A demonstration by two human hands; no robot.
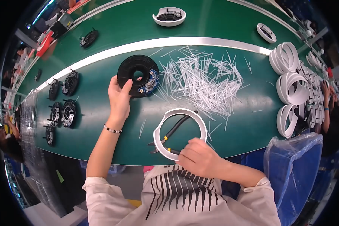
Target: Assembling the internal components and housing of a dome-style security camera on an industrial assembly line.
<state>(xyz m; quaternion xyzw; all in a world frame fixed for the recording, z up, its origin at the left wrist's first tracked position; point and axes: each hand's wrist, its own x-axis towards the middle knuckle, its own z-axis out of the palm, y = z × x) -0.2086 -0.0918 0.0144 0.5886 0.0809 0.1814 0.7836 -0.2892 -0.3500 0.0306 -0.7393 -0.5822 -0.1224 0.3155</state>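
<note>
Smooth green tabletop (98, 139) stretches out with a long white rail (196, 40) beyond a loose heap of thin white strips (207, 81). Left of that heap, the left hand (119, 98) pinches a thick black disc (128, 69) with a central hole and a blue circuit board (152, 81), thumb on its face. Nearer the person than the heap, the right hand (199, 158) has its fingers curled together at the rim of a broad white ring (203, 130); whether they grip it, I cannot tell. Black-handled pliers with yellow bands (177, 127) show through the ring's opening. Right of the heap stand more white rings (281, 90); far left of it sit five round black parts (67, 113).
</note>
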